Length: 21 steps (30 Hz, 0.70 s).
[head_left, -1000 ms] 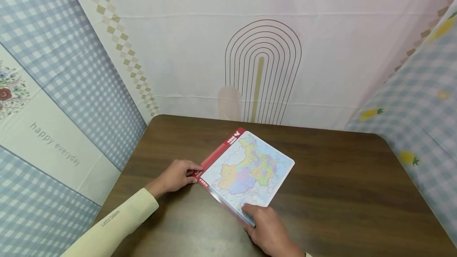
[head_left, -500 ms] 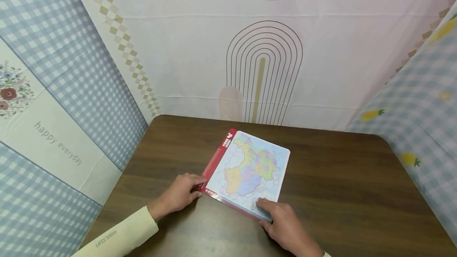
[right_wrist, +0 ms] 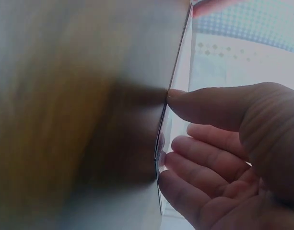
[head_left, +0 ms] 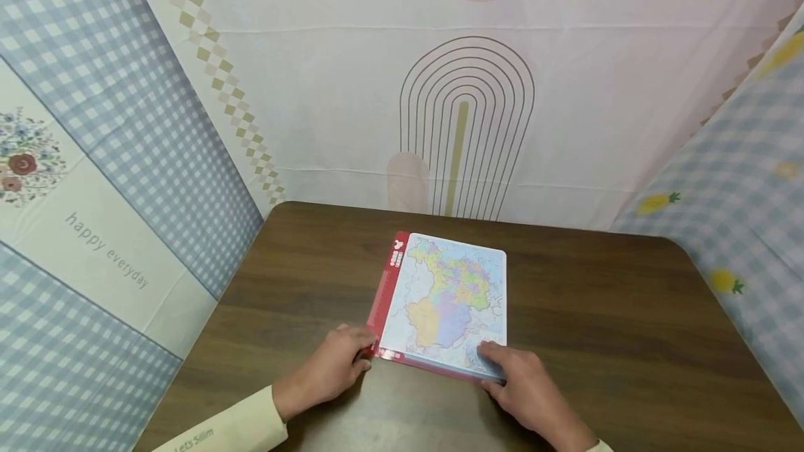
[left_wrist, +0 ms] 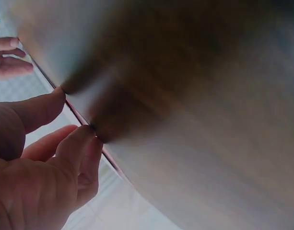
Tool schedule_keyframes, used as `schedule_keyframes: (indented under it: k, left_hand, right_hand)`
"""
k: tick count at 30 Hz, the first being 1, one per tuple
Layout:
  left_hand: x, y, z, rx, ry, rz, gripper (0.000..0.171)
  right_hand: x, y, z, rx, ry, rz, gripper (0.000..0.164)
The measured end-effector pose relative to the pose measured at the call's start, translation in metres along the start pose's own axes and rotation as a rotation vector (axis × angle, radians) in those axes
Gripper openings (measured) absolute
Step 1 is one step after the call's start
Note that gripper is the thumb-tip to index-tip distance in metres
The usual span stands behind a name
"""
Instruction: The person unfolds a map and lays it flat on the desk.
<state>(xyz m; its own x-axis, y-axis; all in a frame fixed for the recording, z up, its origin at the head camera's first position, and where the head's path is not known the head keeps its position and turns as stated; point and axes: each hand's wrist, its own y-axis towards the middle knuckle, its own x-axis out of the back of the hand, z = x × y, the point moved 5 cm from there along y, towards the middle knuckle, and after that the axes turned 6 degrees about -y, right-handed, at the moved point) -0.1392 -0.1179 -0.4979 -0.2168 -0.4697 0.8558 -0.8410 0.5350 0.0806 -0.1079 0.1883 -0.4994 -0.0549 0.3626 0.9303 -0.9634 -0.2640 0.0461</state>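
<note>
A flat map board (head_left: 442, 298) with a red strip on its left side and a coloured map on top lies on the brown table, nearly square to its front edge. My left hand (head_left: 333, 368) grips the near left corner, fingers on the red strip and thumb at the edge. At the near right corner my right hand (head_left: 530, 389) holds the board, a finger on the map and the thumb against the near edge. In both wrist views, the left hand (left_wrist: 46, 167) and the right hand (right_wrist: 242, 158) are seen close up at the board's thin edge.
The wooden table (head_left: 597, 312) extends on all sides of the board. Behind it hangs a pale cloth (head_left: 314, 96) with an arch print. Blue checked cloths hang at the left (head_left: 163, 110) and right (head_left: 747, 180).
Both hands have turned the map board anticlockwise, from a slant to nearly straight. The left hand has come nearer to the front and right; the right hand has moved to the right.
</note>
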Motion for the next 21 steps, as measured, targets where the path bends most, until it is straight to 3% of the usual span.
schedule_keyframes:
  k: [9,14,21]
  left_hand:
    - [-0.005,-0.007,-0.017,-0.05,0.019,0.022,0.041]
    - [-0.005,-0.006,-0.018,-0.04,0.002,0.024,0.04]
    - [-0.006,-0.003,-0.016,-0.039,0.014,-0.01,0.03]
  right_hand:
    - [0.007,0.002,-0.017,0.092,-0.024,0.035,0.051]
    - [0.008,0.002,-0.018,0.128,-0.041,0.056,0.05]
    - [0.005,0.002,-0.011,0.175,-0.077,0.021,0.05]
